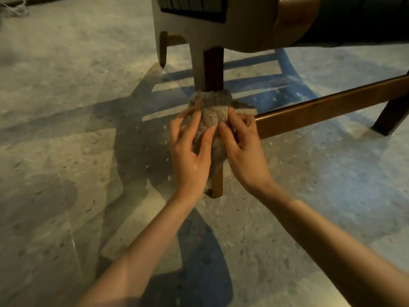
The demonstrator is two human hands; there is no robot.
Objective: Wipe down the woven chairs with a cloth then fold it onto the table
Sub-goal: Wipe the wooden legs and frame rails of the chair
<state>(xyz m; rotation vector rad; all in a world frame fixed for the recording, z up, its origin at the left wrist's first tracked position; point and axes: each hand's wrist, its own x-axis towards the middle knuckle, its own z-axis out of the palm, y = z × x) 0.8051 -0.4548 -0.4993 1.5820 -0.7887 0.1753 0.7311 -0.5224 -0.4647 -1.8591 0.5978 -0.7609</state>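
Low down, both hands, left (pixel 190 151) and right (pixel 241 147), grip the cloth (pixel 212 114) wrapped around a chair leg (pixel 213 69). Open floor (pixel 66 107) lies left; a rail (pixel 332 109) runs right.

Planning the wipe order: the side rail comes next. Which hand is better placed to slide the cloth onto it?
Probably the right hand: it holds the cloth beside the rail, while the left hand sits across the leg from it.

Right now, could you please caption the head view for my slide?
Left hand and right hand hold a grey cloth round a wooden chair leg.
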